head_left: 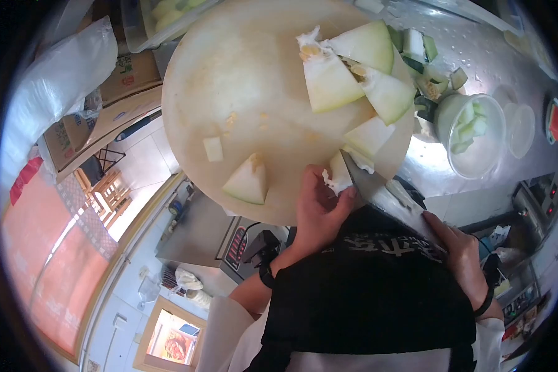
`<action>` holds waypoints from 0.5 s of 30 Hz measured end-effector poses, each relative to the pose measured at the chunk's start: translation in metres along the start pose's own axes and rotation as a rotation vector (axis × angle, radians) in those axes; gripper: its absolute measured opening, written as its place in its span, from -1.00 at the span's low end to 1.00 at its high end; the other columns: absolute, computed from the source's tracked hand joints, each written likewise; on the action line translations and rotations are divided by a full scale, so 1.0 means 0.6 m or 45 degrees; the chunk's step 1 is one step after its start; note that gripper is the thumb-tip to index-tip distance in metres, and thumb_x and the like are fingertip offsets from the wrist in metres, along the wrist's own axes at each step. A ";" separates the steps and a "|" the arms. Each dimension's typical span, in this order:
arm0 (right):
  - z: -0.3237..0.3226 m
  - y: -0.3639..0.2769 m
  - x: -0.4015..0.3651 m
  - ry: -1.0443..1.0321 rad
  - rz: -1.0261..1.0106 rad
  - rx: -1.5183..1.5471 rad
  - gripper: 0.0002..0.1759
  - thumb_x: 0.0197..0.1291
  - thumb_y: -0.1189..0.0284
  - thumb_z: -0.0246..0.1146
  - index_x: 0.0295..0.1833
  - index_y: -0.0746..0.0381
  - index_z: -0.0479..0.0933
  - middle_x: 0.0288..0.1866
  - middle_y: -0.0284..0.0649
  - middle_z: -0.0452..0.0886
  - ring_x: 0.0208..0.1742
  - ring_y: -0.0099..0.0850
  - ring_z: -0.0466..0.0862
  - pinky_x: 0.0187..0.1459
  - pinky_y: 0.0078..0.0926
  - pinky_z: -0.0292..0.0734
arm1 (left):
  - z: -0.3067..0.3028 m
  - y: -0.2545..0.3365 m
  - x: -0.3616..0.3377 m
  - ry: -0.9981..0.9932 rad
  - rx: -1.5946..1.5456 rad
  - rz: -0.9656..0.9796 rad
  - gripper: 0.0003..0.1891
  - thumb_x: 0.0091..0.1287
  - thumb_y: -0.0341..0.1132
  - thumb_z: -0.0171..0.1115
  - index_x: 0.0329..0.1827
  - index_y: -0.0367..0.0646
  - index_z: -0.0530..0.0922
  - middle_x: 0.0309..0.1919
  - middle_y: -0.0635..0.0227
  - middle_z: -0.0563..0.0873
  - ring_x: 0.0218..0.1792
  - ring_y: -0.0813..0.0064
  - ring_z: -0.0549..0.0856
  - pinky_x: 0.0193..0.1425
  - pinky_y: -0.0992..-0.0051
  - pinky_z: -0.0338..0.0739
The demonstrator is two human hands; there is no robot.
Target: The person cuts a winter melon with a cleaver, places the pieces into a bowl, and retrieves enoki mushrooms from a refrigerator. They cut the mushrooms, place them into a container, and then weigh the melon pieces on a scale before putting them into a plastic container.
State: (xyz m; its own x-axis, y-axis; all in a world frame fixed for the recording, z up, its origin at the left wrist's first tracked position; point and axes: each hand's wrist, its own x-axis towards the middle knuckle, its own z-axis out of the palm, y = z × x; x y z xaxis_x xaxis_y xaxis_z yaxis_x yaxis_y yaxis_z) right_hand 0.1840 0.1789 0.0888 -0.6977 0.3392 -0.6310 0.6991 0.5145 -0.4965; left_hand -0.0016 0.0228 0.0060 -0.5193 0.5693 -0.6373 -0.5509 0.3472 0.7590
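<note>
My left hand (319, 211) is closed on a pale winter melon piece (339, 172) with white pith hanging from it, at the near edge of the round cutting board (229, 68). In my right hand (462, 254) is a knife (369, 181), its blade against the right side of that piece. Partly behind the blade lies another melon piece (371, 136). Farther up the board rest several larger melon wedges (335, 87), some with seeds and pith. A single wedge (248, 180) and a small cut block (213, 149) lie to the left.
Right of the board, a clear tub (459, 146) holds pale green cut pieces, with a round lid (519, 130) beside it. Dark green rind scraps (425, 93) lie on the metal counter (477, 62). A plastic container (142, 31) stands at the upper left, near cardboard boxes (130, 77).
</note>
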 end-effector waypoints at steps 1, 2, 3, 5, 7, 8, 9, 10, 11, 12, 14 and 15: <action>0.003 0.001 0.001 0.001 0.002 -0.002 -0.29 -0.13 0.68 0.17 0.27 0.04 0.43 -0.52 -0.11 0.51 -0.52 -0.20 0.60 -0.48 -0.29 0.49 | 0.001 0.002 0.000 -0.002 -0.002 0.001 -0.71 0.24 -0.54 0.20 -0.14 -0.17 0.24 -0.36 0.49 0.33 -0.45 0.80 0.34 -0.46 0.70 0.25; 0.006 0.002 0.003 -0.009 -0.002 -0.026 -0.28 -0.13 0.65 0.20 0.27 0.03 0.42 -0.49 -0.11 0.53 -0.51 -0.18 0.60 -0.46 -0.27 0.50 | 0.002 0.006 0.000 0.016 0.025 -0.012 -0.71 0.25 -0.53 0.20 -0.14 -0.17 0.23 -0.37 0.49 0.33 -0.45 0.80 0.33 -0.47 0.70 0.24; 0.010 0.001 0.005 -0.017 -0.007 -0.049 -0.27 -0.13 0.61 0.24 0.28 0.01 0.40 -0.47 -0.10 0.56 -0.50 -0.16 0.61 -0.45 -0.25 0.51 | 0.002 0.009 -0.001 0.036 0.054 -0.022 -0.72 0.26 -0.52 0.19 -0.15 -0.18 0.23 -0.37 0.49 0.32 -0.46 0.80 0.33 -0.47 0.70 0.24; 0.014 -0.002 0.013 -0.060 0.009 -0.108 -0.28 -0.12 0.57 0.26 0.28 0.01 0.38 -0.46 -0.10 0.57 -0.48 -0.13 0.61 -0.43 -0.22 0.52 | -0.002 0.001 0.001 0.017 0.036 -0.015 -0.70 0.26 -0.50 0.20 -0.10 -0.20 0.24 -0.34 0.47 0.35 -0.44 0.77 0.36 -0.44 0.68 0.29; 0.020 -0.010 0.020 -0.081 0.031 -0.173 -0.28 -0.11 0.53 0.29 0.29 0.01 0.37 -0.44 -0.09 0.59 -0.46 -0.10 0.62 -0.41 -0.20 0.53 | 0.002 0.000 0.004 -0.018 0.017 0.010 -0.68 0.26 -0.49 0.21 -0.06 -0.22 0.24 -0.31 0.44 0.38 -0.41 0.74 0.40 -0.41 0.67 0.34; 0.025 -0.017 0.023 -0.079 0.067 -0.154 -0.30 -0.11 0.55 0.27 0.27 0.06 0.38 -0.45 -0.03 0.59 -0.44 -0.06 0.62 -0.36 -0.17 0.53 | 0.005 0.003 0.004 -0.023 -0.101 0.018 -0.64 0.26 -0.48 0.23 0.00 -0.24 0.24 -0.27 0.40 0.41 -0.38 0.68 0.46 -0.35 0.65 0.39; 0.029 -0.019 0.024 -0.070 0.096 -0.137 -0.32 -0.11 0.57 0.25 0.26 0.11 0.38 -0.45 0.03 0.59 -0.41 -0.02 0.62 -0.32 -0.14 0.53 | 0.008 0.005 0.001 -0.027 -0.219 0.035 -0.59 0.25 -0.47 0.24 0.06 -0.25 0.24 -0.24 0.35 0.44 -0.35 0.62 0.51 -0.28 0.63 0.45; 0.033 -0.018 0.022 -0.047 0.082 -0.145 -0.32 -0.11 0.57 0.25 0.26 0.11 0.38 -0.45 0.03 0.59 -0.41 -0.02 0.62 -0.32 -0.14 0.53 | 0.001 -0.005 -0.005 -0.031 -0.220 0.063 -0.59 0.25 -0.47 0.24 0.06 -0.25 0.24 -0.24 0.35 0.44 -0.35 0.62 0.51 -0.28 0.63 0.45; 0.037 -0.016 0.019 -0.014 0.056 -0.138 -0.34 -0.08 0.56 0.23 0.26 0.11 0.38 -0.45 0.03 0.59 -0.42 -0.02 0.61 -0.32 -0.13 0.53 | -0.012 -0.024 -0.010 -0.025 -0.016 0.159 -0.54 0.23 -0.44 0.28 0.10 -0.26 0.23 -0.20 0.30 0.46 -0.26 0.54 0.54 -0.21 0.57 0.47; 0.041 -0.016 0.016 0.023 0.027 -0.131 -0.36 -0.06 0.56 0.21 0.26 0.12 0.37 -0.44 0.03 0.59 -0.43 -0.02 0.61 -0.33 -0.12 0.53 | -0.021 -0.035 -0.012 -0.015 0.188 0.260 -0.48 0.20 -0.41 0.32 0.14 -0.27 0.23 -0.16 0.26 0.47 -0.17 0.47 0.57 -0.13 0.51 0.50; 0.046 -0.018 0.005 0.105 -0.017 -0.156 -0.39 -0.05 0.54 0.23 0.23 0.10 0.39 -0.44 0.02 0.60 -0.42 -0.02 0.61 -0.33 -0.12 0.53 | -0.020 -0.030 -0.019 0.093 0.424 0.451 -0.47 0.15 -0.38 0.35 0.12 -0.27 0.27 -0.10 0.22 0.48 -0.06 0.40 0.53 -0.08 0.44 0.51; 0.048 -0.019 0.000 0.150 -0.053 -0.176 -0.42 -0.03 0.52 0.24 0.21 0.08 0.41 -0.43 0.00 0.61 -0.42 -0.02 0.61 -0.33 -0.11 0.53 | -0.019 -0.029 -0.024 0.222 0.655 0.601 -0.46 0.10 -0.36 0.38 0.10 -0.27 0.31 -0.04 0.18 0.48 0.05 0.33 0.48 -0.02 0.36 0.51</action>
State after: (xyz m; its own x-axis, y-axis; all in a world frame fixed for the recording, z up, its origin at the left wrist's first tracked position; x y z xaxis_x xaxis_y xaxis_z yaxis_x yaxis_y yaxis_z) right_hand 0.1807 0.1503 0.0773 -0.7450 0.4007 -0.5334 0.6466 0.6307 -0.4292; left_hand 0.0081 0.0002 0.0002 -0.7464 0.6330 -0.2055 0.1133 0.4252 0.8980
